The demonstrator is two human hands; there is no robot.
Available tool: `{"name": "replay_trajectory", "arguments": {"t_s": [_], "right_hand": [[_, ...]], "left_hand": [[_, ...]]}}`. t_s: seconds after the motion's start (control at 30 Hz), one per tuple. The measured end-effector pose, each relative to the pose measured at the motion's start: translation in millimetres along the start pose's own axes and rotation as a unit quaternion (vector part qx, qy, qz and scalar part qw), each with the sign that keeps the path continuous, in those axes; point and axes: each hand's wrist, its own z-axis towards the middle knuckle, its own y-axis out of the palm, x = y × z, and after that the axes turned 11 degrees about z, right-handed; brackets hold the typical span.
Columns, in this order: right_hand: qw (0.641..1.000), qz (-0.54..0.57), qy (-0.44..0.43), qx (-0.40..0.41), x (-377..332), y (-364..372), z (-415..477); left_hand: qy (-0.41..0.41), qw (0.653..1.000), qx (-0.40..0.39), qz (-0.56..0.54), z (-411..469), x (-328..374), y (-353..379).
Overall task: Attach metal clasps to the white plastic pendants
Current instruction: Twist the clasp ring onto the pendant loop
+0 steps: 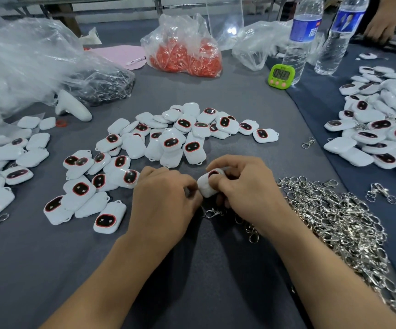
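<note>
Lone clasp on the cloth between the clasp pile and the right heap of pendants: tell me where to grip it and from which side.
Pinch the clasp across its middle, coming down from above. It lies flat on the cloth, so nothing can get under it, and bare cloth all round leaves room for a fingertip on each side. Its details are too small to tell.

Green timer [281, 76]: LCD digits read 0437, last digit a bit soft. Tiny print above the LCD is too small to read. Water bottle [301, 39] just beside the timer on its right: blue label w/ white chars + small red patch, chars too blurred to read. 2nd bottle [339, 34] further right: blue label w/ pale printed figure, txt not legible.
</note>
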Motion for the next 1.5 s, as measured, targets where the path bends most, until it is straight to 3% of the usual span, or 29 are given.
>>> {"name": "replay_trajectory", "arguments": {"t_s": [0.13,0.27,0.47,0.77,0.93,1.03,1.17,1.27,1.37,1.43,1.5], "right_hand": [[0.989,0.137,0.053,0.002,-2.9,-1.8,2.7],[0.966,0.235,0.108,-0.024,-8.3,-10.1,4.4],[0.941,0.299,0.142,-0.065,-13.9,-16.7,3.2],[0.94,0.306,0.123,-0.092,-14.2,-17.7,0.6],[0.946,0.3,0.095,-0.084,-12.0,-16.6,0.5],[0.953,0.284,0.081,-0.069,-10.1,-15.3,0.9],[0.963,0.256,0.078,-0.044,-4.6,-6.0,-0.5],[0.966,0.248,0.071,-0.027,-2.5,1.6,-0.9],[0.959,0.271,0.075,-0.03,-3.2,0.7,-0.8],[0.956,0.28,0.081,-0.041,-4.2,-1.8,-1.2],[0.951,0.293,0.089,-0.05,-6.0,-4.0,-1.3]], "left_hand": [[-0.044,0.988,0.0,-0.146,3.1,-3.5,-6.6],[-0.106,0.942,-0.059,-0.313,5.4,-10.8,-7.3],[-0.12,0.91,-0.079,-0.39,7.5,-9.1,-8.1],[-0.185,0.802,-0.128,-0.553,10.1,-7.1,-5.9],[-0.166,0.84,-0.131,-0.5,11.1,-12.1,-6.8],[-0.13,0.897,-0.115,-0.407,11.0,-16.3,-8.3],[0.01,0.98,-0.068,-0.185,7.4,-20.6,-13.2],[0.119,0.992,0.02,-0.028,6.4,-21.1,-14.7],[0.094,0.992,0.054,-0.062,3.1,-19.0,-13.4],[-0.015,0.981,-0.002,-0.192,2.9,-17.9,-13.8],[-0.103,0.936,-0.073,-0.327,5.1,-18.1,-12.3]]}}
